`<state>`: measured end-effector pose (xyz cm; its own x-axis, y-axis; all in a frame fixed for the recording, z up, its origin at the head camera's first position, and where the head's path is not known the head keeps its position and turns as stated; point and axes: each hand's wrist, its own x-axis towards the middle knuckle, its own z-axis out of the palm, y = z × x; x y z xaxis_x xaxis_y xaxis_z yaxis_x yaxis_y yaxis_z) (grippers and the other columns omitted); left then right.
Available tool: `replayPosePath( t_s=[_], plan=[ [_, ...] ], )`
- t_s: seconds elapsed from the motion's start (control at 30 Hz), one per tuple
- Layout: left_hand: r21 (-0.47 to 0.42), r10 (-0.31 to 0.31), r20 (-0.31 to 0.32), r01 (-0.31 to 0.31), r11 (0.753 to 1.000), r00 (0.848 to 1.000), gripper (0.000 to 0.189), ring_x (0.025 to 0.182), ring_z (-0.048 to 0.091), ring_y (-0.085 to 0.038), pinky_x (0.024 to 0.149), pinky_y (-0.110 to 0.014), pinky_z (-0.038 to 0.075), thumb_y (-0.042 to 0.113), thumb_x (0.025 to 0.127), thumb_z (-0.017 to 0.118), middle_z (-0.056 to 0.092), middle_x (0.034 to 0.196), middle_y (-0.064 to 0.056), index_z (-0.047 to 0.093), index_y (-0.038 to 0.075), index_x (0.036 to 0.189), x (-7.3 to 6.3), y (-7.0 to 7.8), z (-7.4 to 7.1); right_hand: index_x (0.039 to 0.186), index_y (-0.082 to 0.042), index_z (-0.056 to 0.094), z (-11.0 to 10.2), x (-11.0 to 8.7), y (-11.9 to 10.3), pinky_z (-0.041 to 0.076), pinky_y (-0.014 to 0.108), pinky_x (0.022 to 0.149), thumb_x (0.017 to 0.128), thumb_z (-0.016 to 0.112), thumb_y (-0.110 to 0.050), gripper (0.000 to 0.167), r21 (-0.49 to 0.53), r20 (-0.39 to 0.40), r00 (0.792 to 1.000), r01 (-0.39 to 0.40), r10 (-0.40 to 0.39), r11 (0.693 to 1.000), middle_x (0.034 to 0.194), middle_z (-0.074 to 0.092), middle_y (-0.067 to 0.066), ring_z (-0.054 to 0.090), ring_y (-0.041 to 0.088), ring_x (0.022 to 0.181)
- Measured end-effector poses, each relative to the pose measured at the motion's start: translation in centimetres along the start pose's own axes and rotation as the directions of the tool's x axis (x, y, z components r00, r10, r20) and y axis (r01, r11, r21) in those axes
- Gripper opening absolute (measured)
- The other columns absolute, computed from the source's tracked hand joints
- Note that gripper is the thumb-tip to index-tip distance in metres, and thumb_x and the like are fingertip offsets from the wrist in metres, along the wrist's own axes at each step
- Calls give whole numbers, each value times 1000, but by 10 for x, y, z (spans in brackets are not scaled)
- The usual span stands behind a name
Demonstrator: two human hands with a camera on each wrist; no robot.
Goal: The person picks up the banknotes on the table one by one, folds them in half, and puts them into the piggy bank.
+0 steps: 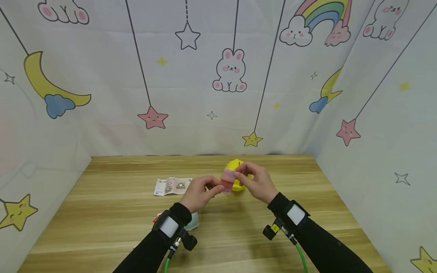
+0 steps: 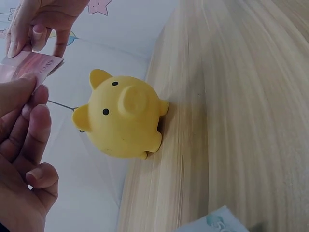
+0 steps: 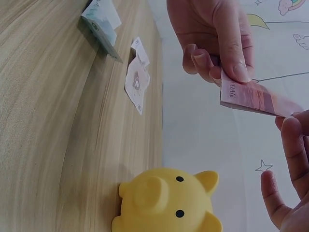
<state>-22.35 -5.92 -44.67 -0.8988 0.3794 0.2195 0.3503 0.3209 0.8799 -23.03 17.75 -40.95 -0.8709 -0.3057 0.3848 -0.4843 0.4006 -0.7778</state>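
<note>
A pink-red banknote (image 1: 227,180), folded into a small strip, is held up between both hands. My left hand (image 1: 201,193) pinches its lower left end between thumb and fingers. Its upper right end is pinched by my right hand (image 1: 257,182). In the left wrist view the folded banknote (image 2: 30,66) has printed letters near one end. Behind the hands stands a yellow piggy bank (image 1: 233,164), partly covered by them in the head view. The left wrist view shows the piggy bank (image 2: 123,121) upright on its feet, apart from both hands.
A creased pale banknote (image 1: 174,185) lies on the wooden table (image 1: 119,212) left of the piggy bank. Nearer, a greenish folded banknote (image 1: 193,222) and a red-edged piece are partly hidden under my left wrist. A cartoon-printed cloth (image 1: 191,136) hangs around the table.
</note>
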Motion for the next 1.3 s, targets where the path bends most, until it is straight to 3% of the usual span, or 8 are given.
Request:
replayPosePath(
  t_s=[0.17, 0.43, 0.7, 0.9, 1.3],
  plan=[
    [24, 7, -28, -6, 1000, 1000, 9, 78, 57, -16, 65, -25, 44, 19, 103, 75, 69, 87, 3, 77, 10, 102, -2, 1, -1, 105, -1, 71, 1, 0, -1, 54, 25, 64, 103, 71, -6, 5, 1, 6, 1000, 6, -6, 1000, 85, 69, 17, 64, 19, 71],
    [70, 36, -72, -31, 997, 997, 10, 83, 59, -15, 73, -26, 50, 21, 100, 79, 72, 91, 4, 79, 11, 103, -1, -1, -2, 104, -3, 71, 2, 1, -4, 54, 25, 64, 103, 72, -7, 4, -14, 5, 1000, 12, -12, 1000, 83, 68, 5, 64, 16, 70],
    [8, -18, -121, 19, 1000, 992, 21, 91, 62, -17, 77, -32, 51, 29, 100, 79, 77, 104, 3, 80, 15, 115, 4, 9, -6, 103, -1, 70, 2, 0, -2, 57, 26, 65, 102, 71, -2, 3, 11, 35, 998, 56, -57, 998, 85, 69, 13, 63, 14, 72],
    [9, -7, -178, 8, 1000, 984, 17, 88, 62, -17, 77, -31, 51, 26, 99, 80, 77, 98, 2, 81, 13, 109, 7, 17, -5, 101, -6, 71, 3, 0, -3, 57, 26, 66, 100, 72, 1, 7, 10, 33, 998, 58, -58, 998, 86, 69, 5, 63, 15, 73],
    [-5, 14, -237, -16, 1000, 971, 12, 79, 60, -16, 70, -27, 48, 21, 95, 84, 73, 85, 3, 79, 11, 97, 8, 23, 1, 104, -3, 72, 1, -1, -4, 54, 26, 62, 102, 72, -7, 4, -27, 10, 998, 57, -57, 998, 83, 69, 3, 63, 15, 70]
  ],
)
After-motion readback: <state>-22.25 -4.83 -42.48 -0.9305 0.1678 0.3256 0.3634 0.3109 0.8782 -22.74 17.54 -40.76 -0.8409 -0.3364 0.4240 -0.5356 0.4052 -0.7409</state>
